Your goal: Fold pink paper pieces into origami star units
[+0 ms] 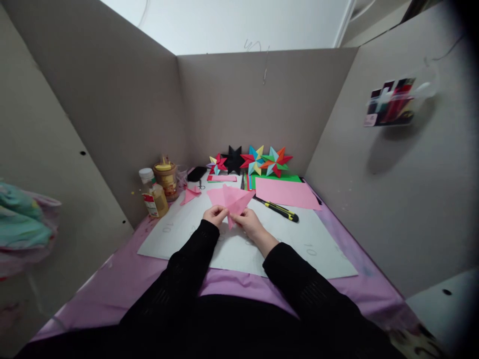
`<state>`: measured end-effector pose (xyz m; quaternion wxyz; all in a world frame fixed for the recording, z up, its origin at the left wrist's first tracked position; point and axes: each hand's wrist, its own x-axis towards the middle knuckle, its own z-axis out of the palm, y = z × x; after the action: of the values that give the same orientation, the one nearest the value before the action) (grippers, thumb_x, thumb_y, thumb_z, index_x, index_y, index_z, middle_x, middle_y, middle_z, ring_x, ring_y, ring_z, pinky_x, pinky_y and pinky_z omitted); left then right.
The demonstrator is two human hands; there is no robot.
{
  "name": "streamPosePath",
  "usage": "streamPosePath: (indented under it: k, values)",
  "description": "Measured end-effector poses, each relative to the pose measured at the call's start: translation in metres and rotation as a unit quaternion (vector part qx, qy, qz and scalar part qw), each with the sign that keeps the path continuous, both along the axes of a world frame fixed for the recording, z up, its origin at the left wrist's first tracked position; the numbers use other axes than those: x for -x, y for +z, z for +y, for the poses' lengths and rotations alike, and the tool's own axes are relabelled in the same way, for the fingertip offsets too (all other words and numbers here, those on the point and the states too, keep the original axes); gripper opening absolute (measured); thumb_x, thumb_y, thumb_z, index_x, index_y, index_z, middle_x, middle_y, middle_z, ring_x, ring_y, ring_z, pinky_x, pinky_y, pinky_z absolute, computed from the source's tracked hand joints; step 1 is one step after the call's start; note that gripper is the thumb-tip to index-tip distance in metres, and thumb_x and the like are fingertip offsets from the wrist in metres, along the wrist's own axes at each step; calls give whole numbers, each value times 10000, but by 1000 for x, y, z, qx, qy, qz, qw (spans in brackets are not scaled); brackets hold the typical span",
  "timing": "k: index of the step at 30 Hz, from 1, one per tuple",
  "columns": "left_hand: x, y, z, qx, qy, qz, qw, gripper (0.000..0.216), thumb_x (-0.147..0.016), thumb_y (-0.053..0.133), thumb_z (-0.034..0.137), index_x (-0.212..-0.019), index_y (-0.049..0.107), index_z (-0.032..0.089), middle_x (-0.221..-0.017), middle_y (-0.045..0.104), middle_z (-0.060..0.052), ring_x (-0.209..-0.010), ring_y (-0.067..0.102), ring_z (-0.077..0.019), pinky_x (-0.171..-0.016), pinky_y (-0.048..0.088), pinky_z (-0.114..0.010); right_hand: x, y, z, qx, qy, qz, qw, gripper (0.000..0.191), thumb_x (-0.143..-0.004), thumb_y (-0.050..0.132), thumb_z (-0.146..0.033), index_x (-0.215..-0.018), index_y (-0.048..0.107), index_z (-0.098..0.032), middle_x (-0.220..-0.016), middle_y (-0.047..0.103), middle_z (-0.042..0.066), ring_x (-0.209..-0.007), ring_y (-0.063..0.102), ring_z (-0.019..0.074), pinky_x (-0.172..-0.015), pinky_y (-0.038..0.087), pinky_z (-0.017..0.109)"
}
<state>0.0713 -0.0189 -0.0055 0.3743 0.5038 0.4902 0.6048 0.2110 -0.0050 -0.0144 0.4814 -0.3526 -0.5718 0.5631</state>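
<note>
- Where the purple-covered desk [130, 271] runs left, a white-capped bottle [159, 203] stands beside a brown jar [165, 182].
- Small folded pink piece [190, 195], lying flat.
- Left hand [215, 214]: grip closed, pinching the folded pink paper [236, 198] over a white sheet [164, 242].
- Right hand [249, 222]: grip likewise closed on its right side.
- Yellow-black cutter [281, 210], near a pink sheet [287, 193].

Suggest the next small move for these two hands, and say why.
I'd probably have the right hand pinch along a fold of the pink paper to sharpen it, while the left hand steadies the piece. Both hands grip it near its lower point, and its upper flaps fan out rather than lying flat together.
</note>
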Motion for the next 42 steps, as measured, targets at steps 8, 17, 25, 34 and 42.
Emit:
streamPosePath:
  k: [8,17,25,34,42]
  values:
    - [0,-3,2,-3,-17,-1,1000,275,-643,621,408,-632,516,154,-427,406,80,-391,314,-50,-403,252,-190,0,0,-2,12,-2,1,1000,308,-585,697,-396,-562,538,-133,-426,415,-49,-400,306,60,-408,196,219]
    - [-2,-5,1,8,-45,56,997,286,-636,633,404,-571,508,155,-416,376,81,-404,302,-54,-413,242,-194,2,0,-2,3,-52,55,997,281,-560,706,-356,-651,618,-104,-563,565,7,-510,441,98,-506,333,230]
    - [-4,-3,0,18,-72,86,994,281,-614,634,386,-546,490,155,-462,413,66,-443,342,-59,-438,279,-192,4,-4,6,62,-103,158,980,259,-522,718,-280,-691,611,-115,-603,604,17,-528,493,119,-530,385,250]
    - [-3,2,-4,46,-77,72,993,255,-603,646,384,-558,531,160,-455,432,52,-426,375,-76,-420,299,-203,2,0,6,78,-92,196,973,302,-556,717,-326,-759,604,-131,-665,632,42,-590,547,153,-581,431,279]
    - [-1,4,-3,-17,-10,61,998,255,-611,635,358,-531,511,150,-471,430,58,-481,367,-71,-481,307,-200,8,-4,1,90,7,107,990,323,-521,736,-375,-660,589,-124,-527,548,1,-468,434,93,-464,315,229]
